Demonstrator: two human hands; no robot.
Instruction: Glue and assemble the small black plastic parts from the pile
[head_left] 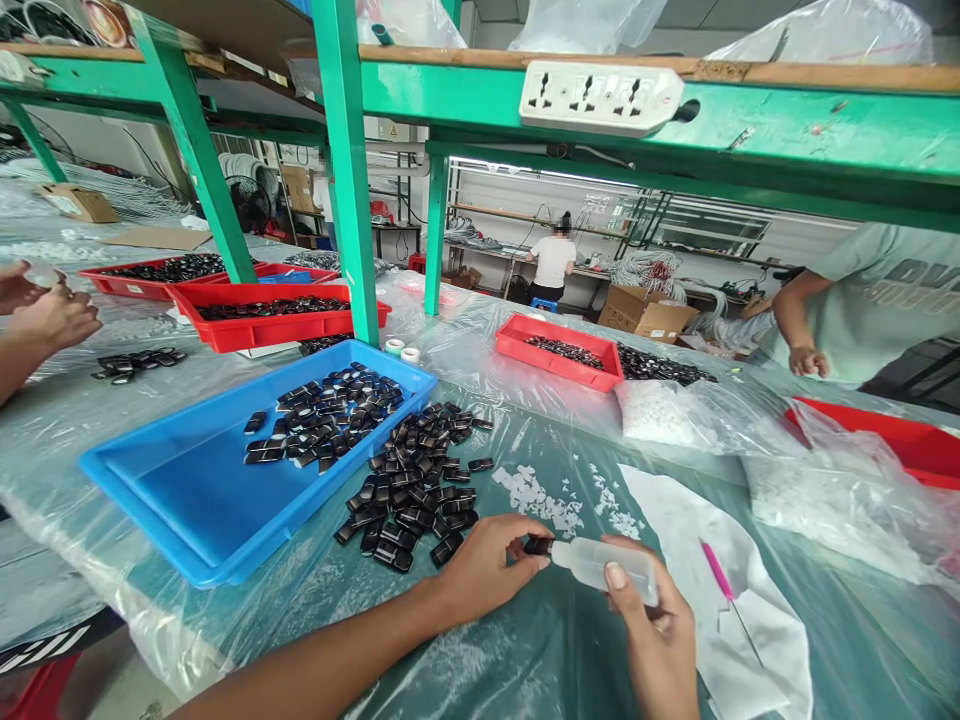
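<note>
Between the fingertips of my left hand is a small black plastic piece. My right hand is wrapped round a translucent squeeze bottle, held on its side. The bottle's tip meets the black piece or lies right against it; I cannot tell which. Left of my hands a heap of similar black pieces lies on the plastic-covered table. Just beyond my hands are scattered small white pieces. A thin metal tool with a pink handle rests on a white cloth to the right.
A blue tray with black pieces stands at the left. Red trays and bags of white parts lie further back. A green post rises behind the blue tray. Co-workers' hands show left, and a person stands right.
</note>
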